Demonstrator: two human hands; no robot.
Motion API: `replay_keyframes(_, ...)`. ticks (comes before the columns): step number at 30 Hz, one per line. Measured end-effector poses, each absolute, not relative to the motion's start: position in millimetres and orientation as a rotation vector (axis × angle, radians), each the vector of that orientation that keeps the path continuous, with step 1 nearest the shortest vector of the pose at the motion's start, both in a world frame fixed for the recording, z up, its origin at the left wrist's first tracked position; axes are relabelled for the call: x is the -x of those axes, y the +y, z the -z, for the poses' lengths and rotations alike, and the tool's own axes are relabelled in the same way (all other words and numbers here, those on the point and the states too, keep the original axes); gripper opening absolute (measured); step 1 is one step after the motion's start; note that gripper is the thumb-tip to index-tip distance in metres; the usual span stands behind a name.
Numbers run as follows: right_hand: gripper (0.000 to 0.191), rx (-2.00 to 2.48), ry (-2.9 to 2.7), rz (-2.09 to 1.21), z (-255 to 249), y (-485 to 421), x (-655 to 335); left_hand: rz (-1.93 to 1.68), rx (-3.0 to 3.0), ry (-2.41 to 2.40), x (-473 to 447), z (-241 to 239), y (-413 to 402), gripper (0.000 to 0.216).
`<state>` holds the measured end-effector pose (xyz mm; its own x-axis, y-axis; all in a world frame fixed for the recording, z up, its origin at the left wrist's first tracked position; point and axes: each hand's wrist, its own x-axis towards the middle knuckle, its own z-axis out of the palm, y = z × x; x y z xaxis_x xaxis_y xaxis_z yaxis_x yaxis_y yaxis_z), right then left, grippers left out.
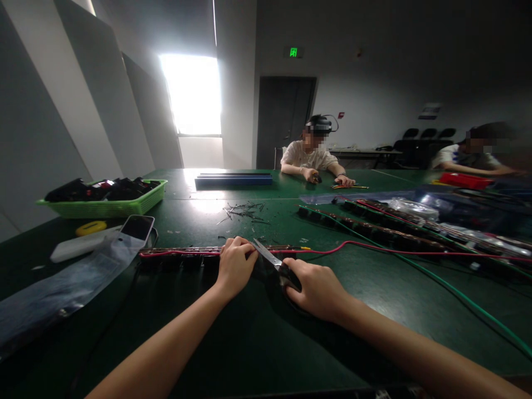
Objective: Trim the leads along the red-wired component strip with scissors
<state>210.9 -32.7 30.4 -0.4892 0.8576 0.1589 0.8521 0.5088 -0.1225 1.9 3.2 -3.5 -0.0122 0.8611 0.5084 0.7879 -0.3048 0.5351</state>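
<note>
My left hand is closed around a long strip of dark modules with a red wire running along it, lying across the green table. My right hand grips the black handles of a pair of scissors. The metal blades point up and left and reach the strip right beside my left fingers.
A green basket of black parts, a yellow tape measure, a phone and a plastic bag lie at left. More wired strips and a green wire cross the right side. Two people sit at the far end.
</note>
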Motion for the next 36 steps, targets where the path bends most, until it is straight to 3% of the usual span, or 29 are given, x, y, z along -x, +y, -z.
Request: replay_keyframes(36,0.026,1.419,-2.553,-0.168,-29.9,-34.7,-208.1,-1.230,-2.142,1.786,-1.1,4.1,4.0,0.017)
